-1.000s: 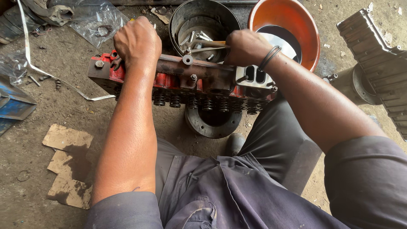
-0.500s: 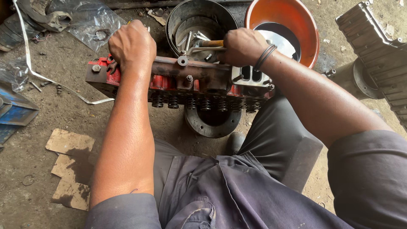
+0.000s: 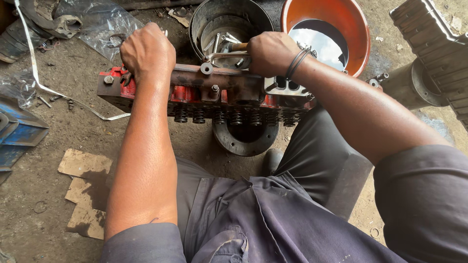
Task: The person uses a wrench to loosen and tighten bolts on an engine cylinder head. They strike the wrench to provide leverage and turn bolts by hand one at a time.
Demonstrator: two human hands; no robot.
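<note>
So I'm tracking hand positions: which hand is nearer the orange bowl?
Right. The right hand grips a tool handle just beside the orange bowl; the left hand rests on the far end of the red cylinder head.

Cylinder head: red paint, chipped, rusty brown and grey metal on top, dark springs along the edge. Basin: orange outside, dark liquid reflecting pale sky. Metal bucket: dull grey. Coveralls: faded grey-purple. Wrist bands: black. Cardboard scraps: tan. Floor: dusty brown-grey. Strap: white. Blue metal piece at the left.
</note>
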